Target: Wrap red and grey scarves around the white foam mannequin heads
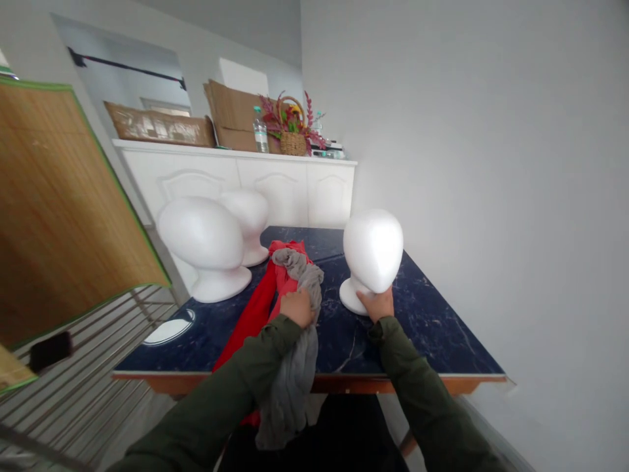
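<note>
On the dark blue marbled table (442,334), my right hand (378,305) is closed around the neck of a white foam mannequin head (373,249), which stands upright. My left hand (297,308) is closed on a grey scarf (295,367), whose lower end hangs over the table's front edge. Beneath and beside the grey cloth lies a red scarf (253,308), partly hidden by my left sleeve. Two more white foam heads stand to the left, a nearer one (201,236) and a farther one (248,216).
A round white disc (170,331) lies at the table's left edge. Left of it are a metal rack (98,387) and a wooden panel (63,210) with green edging. Behind, a white cabinet (221,174) carries cardboard boxes (236,115), a bottle (260,131) and a flower basket (293,143).
</note>
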`<state>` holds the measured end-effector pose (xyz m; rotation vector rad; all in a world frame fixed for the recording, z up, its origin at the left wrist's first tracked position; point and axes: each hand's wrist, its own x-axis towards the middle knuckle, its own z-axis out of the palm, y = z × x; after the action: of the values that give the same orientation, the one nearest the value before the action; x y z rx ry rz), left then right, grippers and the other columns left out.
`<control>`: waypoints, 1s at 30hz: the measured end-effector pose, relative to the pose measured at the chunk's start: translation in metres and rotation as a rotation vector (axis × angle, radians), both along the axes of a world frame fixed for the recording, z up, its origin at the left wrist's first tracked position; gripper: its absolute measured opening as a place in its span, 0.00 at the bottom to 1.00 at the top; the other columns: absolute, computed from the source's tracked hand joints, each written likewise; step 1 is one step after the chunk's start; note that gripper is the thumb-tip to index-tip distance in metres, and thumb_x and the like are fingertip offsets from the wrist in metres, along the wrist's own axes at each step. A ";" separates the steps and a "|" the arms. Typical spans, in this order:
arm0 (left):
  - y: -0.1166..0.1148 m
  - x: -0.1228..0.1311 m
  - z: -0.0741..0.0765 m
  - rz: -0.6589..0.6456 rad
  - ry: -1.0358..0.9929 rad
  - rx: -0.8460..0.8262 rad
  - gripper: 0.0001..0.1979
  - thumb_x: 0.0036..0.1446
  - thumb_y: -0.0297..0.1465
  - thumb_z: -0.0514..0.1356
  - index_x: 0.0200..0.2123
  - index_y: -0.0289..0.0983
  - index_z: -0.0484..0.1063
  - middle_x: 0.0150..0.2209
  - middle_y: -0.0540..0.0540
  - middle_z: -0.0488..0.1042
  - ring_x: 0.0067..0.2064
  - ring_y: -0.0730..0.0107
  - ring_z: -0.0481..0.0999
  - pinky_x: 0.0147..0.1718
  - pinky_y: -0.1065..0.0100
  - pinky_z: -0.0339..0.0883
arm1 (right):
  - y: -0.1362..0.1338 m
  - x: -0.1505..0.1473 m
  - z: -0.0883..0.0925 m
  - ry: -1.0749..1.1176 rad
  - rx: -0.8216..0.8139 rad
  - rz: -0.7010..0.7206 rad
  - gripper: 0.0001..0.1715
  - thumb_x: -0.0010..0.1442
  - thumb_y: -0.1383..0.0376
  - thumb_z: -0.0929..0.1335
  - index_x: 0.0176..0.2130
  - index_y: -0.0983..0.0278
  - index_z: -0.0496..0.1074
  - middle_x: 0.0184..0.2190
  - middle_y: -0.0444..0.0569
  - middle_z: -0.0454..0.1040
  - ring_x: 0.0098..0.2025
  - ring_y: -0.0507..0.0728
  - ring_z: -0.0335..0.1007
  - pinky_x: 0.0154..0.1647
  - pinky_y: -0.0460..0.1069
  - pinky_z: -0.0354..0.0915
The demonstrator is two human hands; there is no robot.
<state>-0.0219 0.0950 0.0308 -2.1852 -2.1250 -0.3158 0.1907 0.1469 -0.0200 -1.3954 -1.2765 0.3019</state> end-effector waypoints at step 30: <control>-0.005 -0.054 0.007 -0.558 -0.049 0.061 0.19 0.46 0.24 0.57 0.45 0.37 0.68 0.56 0.39 0.64 0.60 0.53 0.58 0.58 0.47 0.42 | -0.099 -0.014 0.143 0.297 -0.546 1.289 0.19 0.36 0.63 0.74 0.33 0.65 0.75 0.31 0.47 0.78 0.37 0.58 0.74 0.42 0.52 0.68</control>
<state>-0.0763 0.0899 0.0375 -2.7145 -1.4558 -0.4599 0.1772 0.0478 0.1230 -0.6799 -1.7478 1.7529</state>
